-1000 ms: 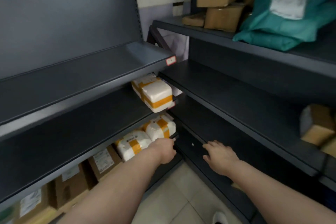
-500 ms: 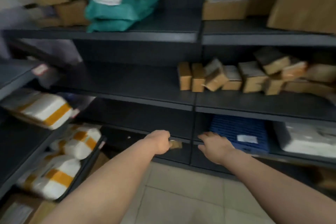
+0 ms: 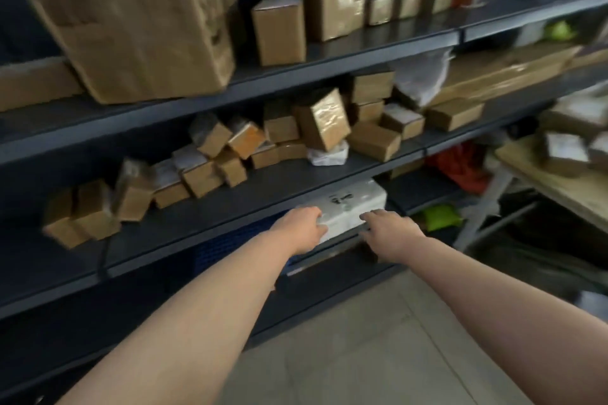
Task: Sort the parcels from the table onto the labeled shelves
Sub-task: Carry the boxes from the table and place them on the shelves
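We're facing the dark metal shelving (image 3: pixel 329 57), both arms stretched out at about 12 o'clock. Our left hand (image 3: pixel 301 228) is curled loosely, knuckles up, overlapping the near left corner of a white parcel (image 3: pixel 352 207) on a low shelf; motion blur means we can't tell whether it's actually touching or pinching anything, and nothing shows in the palm. Our right hand (image 3: pixel 390 230) is spread, fingers relaxed and pointing toward the same white parcel, apparently empty. Our read: neither hand carries a parcel, so we're between placements. The table (image 3: pixel 559 184) with the remaining parcels (image 3: pixel 564 149) sits at 2–3 o'clock, well apart from our hands, so the next parcel is likely over there. Stock looks grouped by type, which fits labeled slots: small brown cartons (image 3: pixel 204 168) jumbled on the middle shelf at 11 o'clock, a big carton (image 3: pixel 141 33) leaning on the top shelf at 10 o'clock, upright boxes (image 3: pixel 279 29) beside it at 12. A blue pack (image 3: pixel 230 245) lies just left of the white one. Shelf labels are unreadable in this blur. Hands out in front are probably just trailing while our head turns toward the table.
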